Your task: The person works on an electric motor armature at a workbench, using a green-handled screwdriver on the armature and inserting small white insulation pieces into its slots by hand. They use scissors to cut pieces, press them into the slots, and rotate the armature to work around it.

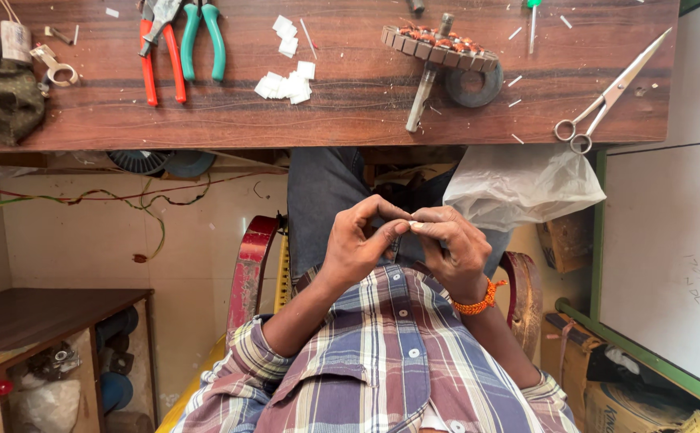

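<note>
My left hand (358, 244) and my right hand (452, 247) meet over my lap, fingertips pressed together. They pinch a small white piece (415, 225), mostly hidden by the fingers. An orange bead bracelet (478, 301) circles my right wrist. On the wooden table (350, 112) beyond my knees lies a round motor stator with copper windings (439, 45), propped on a metal shaft (422, 100) and a dark ring (478, 87). A pile of small white paper squares (287, 85) lies left of it.
Red-handled pliers (161, 56) and green-handled pliers (203, 40) lie at the table's left, scissors (606, 100) at its right. A clear plastic bag (518, 184) hangs by my right knee. A low dark shelf (37, 321) stands at the lower left.
</note>
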